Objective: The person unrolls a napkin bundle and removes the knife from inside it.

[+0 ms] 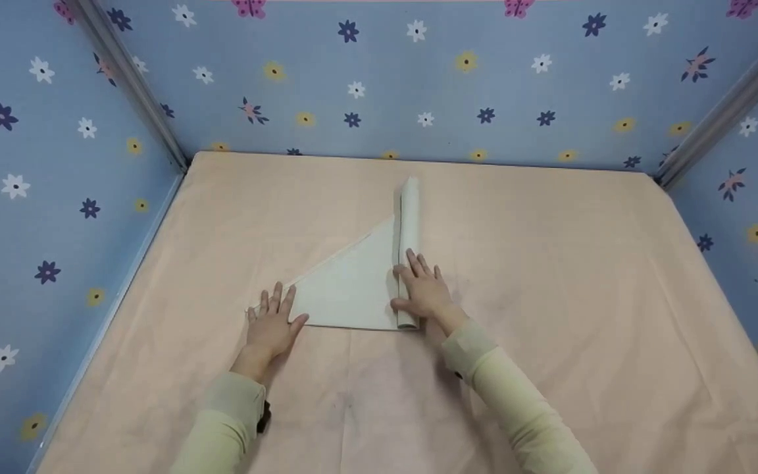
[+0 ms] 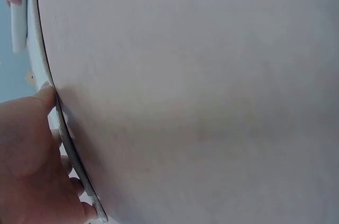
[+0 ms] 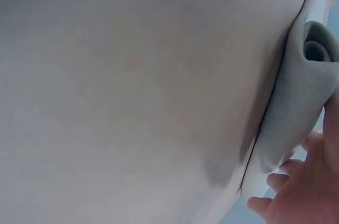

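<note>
A pale greenish cloth (image 1: 353, 283) lies on the covered table, its left part flat and tapering to a corner. Along its right side the fabric is wound into an upright roll (image 1: 410, 210), whose coiled near end shows in the right wrist view. My left hand (image 1: 272, 329) rests with spread fingers on the tapering left corner. In the left wrist view the thumb touches the cloth's near edge (image 2: 74, 152). Across the lower part of the roll lies my right hand (image 1: 426, 293), fingers extended over it and thumb at its left side.
A peach cover (image 1: 550, 263) with light creases spreads over the table. Blue flowered panels (image 1: 385, 72) stand behind it and on both sides. Grey metal posts (image 1: 132, 82) rise at the back corners.
</note>
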Demonstrator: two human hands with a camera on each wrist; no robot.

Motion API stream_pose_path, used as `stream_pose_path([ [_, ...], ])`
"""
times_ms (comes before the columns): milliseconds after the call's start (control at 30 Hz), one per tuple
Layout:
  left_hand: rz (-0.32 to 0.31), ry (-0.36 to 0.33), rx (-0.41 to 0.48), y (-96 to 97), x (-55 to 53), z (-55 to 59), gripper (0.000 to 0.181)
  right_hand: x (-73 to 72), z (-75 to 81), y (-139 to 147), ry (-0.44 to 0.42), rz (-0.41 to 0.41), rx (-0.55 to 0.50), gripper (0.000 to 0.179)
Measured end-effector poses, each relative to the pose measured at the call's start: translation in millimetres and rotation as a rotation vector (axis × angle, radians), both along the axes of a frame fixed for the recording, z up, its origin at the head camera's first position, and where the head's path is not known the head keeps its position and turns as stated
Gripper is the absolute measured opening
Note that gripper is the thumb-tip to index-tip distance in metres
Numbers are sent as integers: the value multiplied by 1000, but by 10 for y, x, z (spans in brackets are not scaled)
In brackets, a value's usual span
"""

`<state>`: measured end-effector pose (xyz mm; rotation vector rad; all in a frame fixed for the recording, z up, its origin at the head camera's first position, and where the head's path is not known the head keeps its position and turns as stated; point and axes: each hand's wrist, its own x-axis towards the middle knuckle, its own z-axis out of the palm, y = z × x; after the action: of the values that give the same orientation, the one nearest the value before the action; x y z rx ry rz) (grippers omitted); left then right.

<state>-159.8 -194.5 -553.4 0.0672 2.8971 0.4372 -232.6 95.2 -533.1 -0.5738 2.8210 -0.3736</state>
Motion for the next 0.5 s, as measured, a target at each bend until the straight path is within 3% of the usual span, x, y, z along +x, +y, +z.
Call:
stream_pose_path([
  [267,-2,11,1,0,2,-2,66,-10,9,71,-12,-12,7,74],
  [500,-3,2,14,4,3,17,65,5,15,159,-8,-5,-50,74],
])
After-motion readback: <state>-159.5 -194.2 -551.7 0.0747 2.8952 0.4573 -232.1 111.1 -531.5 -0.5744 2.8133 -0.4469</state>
